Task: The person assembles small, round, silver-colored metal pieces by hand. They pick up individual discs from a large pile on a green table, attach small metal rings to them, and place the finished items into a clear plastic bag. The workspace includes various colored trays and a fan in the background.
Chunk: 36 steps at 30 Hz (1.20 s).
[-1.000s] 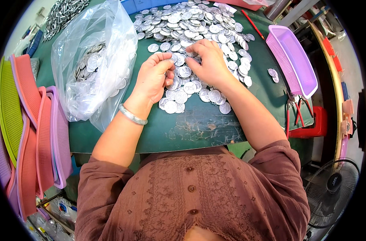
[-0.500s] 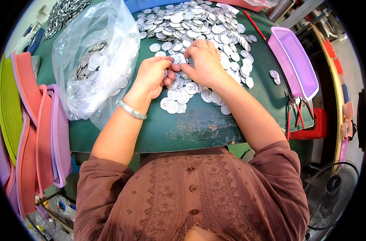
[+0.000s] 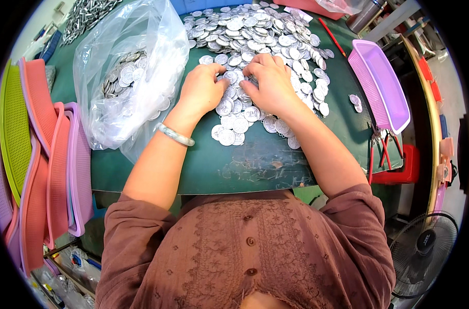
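A large heap of silver coin-shaped discs (image 3: pixel 244 32) is spread over the green table, some with small loops on their rims. My left hand (image 3: pixel 202 88), with a pale bangle on the wrist, is palm down at the heap's near left side. Its thumb and forefinger are apart and touch the discs; the other fingertips are partly hidden. To its right, my right hand (image 3: pixel 270 86) rests over the discs with fingers spread and bent, thumb pointing toward the left hand. Nothing shows gripped in either hand. A smaller cluster of discs (image 3: pixel 234 125) lies just nearer me.
A clear plastic bag (image 3: pixel 111 110) holding more discs stands left. Stacked plastic baskets (image 3: pixel 36 103) crowd the left edge. At right are a purple basket (image 3: pixel 365 87), red-handled pliers (image 3: pixel 383 150), a red pencil-like stick (image 3: pixel 332 37) and two loose discs (image 3: pixel 355 102). A fan (image 3: pixel 425 247) stands lower right.
My left hand has turned palm down, its pinched fingers have parted, and the disc that showed by them is no longer seen there. My right hand stays over the heap, its fingers slightly shifted.
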{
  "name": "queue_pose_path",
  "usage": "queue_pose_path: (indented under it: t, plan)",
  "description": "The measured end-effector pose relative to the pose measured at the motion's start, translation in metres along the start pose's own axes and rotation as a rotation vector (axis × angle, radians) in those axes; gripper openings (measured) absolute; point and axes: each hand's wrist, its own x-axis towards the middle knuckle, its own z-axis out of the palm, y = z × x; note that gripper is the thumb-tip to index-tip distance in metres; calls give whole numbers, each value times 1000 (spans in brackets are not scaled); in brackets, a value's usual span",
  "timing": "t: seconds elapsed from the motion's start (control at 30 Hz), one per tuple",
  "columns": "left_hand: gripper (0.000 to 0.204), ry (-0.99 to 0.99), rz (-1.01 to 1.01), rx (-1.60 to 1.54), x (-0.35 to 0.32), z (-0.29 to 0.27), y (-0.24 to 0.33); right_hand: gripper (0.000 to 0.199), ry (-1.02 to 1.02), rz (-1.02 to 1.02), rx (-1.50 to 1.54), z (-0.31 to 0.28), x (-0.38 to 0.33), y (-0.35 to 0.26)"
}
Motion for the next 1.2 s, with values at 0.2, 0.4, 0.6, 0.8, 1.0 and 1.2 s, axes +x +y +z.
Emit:
queue_pose_path:
  t: [0.2, 0.4, 0.6, 0.8, 1.0, 1.2]
  plan:
    - [10, 24, -31, -515, -1, 1, 1, 14, 62, -5, 139, 2, -2, 6]
    - [6, -109, -124, -907, -10, -10, 20, 12, -36, 93, 533, -14, -1, 5]
    - [10, -172, -233, -1159, -15, -16, 25, 18, -127, 397, 972, -20, -4, 6]
    - [11, -273, -212, -1151, -19, -14, 25, 20, -62, 463, 1181, -23, -3, 4]
    - [10, -251, -219, -1132, -20, -13, 26, 20, -54, 409, 1105, -18, -5, 9]
    - [12, -210, -218, -1171, -20, -12, 26, 16, 29, 213, 865, -20, -5, 7]
